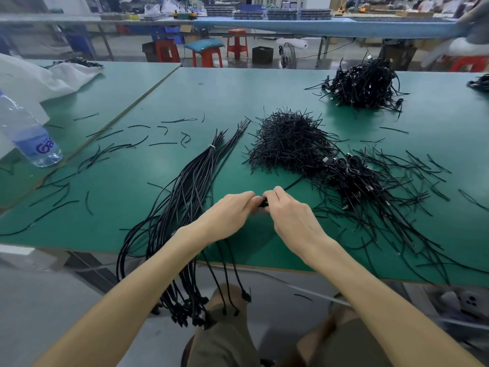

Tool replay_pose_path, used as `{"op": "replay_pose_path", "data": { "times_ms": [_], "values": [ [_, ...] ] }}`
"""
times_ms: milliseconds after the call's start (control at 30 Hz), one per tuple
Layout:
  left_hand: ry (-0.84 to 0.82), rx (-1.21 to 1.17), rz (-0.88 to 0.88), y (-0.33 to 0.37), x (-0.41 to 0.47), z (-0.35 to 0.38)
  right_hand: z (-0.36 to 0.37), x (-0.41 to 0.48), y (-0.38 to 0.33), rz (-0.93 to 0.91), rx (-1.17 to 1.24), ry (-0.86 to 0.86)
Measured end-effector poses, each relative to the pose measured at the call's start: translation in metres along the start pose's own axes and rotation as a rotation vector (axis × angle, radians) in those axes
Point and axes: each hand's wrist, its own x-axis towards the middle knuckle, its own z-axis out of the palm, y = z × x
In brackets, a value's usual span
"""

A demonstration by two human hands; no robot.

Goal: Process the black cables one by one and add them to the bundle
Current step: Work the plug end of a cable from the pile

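My left hand (229,214) and my right hand (288,215) meet fingertip to fingertip over the green table (264,88), both pinching a small coiled black cable (263,202). One strand of it runs away to the right toward a pile of coiled black cables (354,178). To the left lies the bundle of straightened black cables (190,186), tied with white bands at its far end. The bundle's plug ends hang over the table's front edge above my knees. My left forearm crosses over it.
A heap of black twist ties (288,140) sits behind my hands, with loose ties scattered left and right. Another cable pile (365,84) lies at the far right. A water bottle (26,131) and white plastic sheet (34,78) are at the left.
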Motion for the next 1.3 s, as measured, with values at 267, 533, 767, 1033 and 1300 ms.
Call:
{"op": "replay_pose_path", "data": {
  "times_ms": [267,533,767,1033,1300],
  "values": [
    [0.259,-0.282,-0.152,-0.011,0.022,0.002,0.004,0.036,0.004,-0.013,-0.080,0.190],
    [0.518,-0.590,-0.341,-0.016,0.036,0.016,0.007,0.074,0.034,0.515,0.320,0.263],
    [0.553,-0.666,-0.335,-0.018,0.037,0.017,0.027,0.090,0.035,0.578,0.269,0.026],
    [0.521,-0.637,-0.325,-0.017,0.035,0.018,0.023,0.092,0.034,0.632,0.319,-0.029],
    [0.519,-0.600,-0.314,-0.021,0.033,0.020,0.001,0.040,0.021,0.533,0.602,0.155]
  ]
}}
